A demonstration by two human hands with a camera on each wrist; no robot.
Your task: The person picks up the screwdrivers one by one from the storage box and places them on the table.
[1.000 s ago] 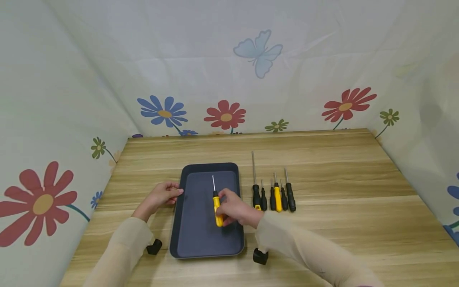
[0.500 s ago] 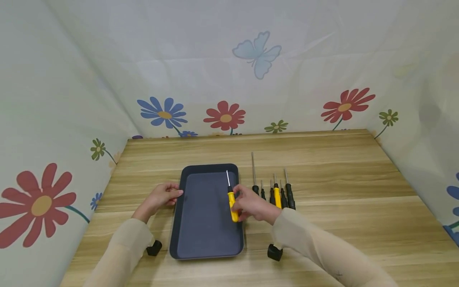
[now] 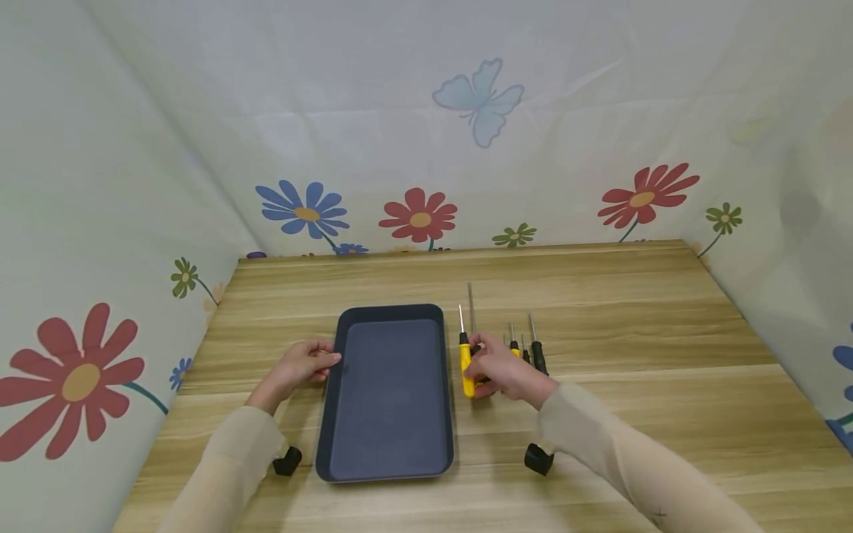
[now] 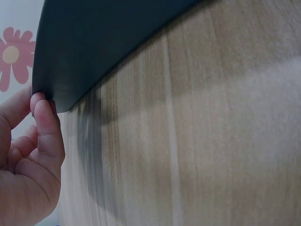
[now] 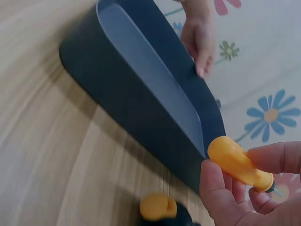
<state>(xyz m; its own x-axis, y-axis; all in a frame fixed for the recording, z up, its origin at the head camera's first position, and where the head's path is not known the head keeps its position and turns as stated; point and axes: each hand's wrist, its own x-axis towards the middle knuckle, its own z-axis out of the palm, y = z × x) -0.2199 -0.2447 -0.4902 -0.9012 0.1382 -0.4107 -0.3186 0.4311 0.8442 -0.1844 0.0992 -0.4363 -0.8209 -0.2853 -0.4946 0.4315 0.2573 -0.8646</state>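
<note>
My right hand [image 3: 503, 368] pinches a yellow-handled screwdriver [image 3: 467, 370] by its handle, shaft pointing away, just right of the tray. In the right wrist view, the thumb and fingers hold the yellow handle [image 5: 235, 160] above the table. My left hand [image 3: 303, 364] grips the left rim of a dark grey rectangular tray [image 3: 386, 474]. Its thumb and fingers [image 4: 47, 117] pinch that rim in the left wrist view. Behind and beside my right hand lie several screwdrivers, partly hidden by it, among them a black-handled one [image 3: 537, 355] and a long-shafted one [image 3: 470, 303].
The wood-grain table [image 3: 633, 333] runs back to a white curtain [image 3: 566, 148] printed with flowers and a butterfly. In the right wrist view another handle with a yellow end [image 5: 155, 206] lies on the table below the held screwdriver.
My right hand has carried the yellow screwdriver rightward from over the tray, across its right rim, to beside the other screwdrivers. My left hand has stayed at the tray's left rim.
</note>
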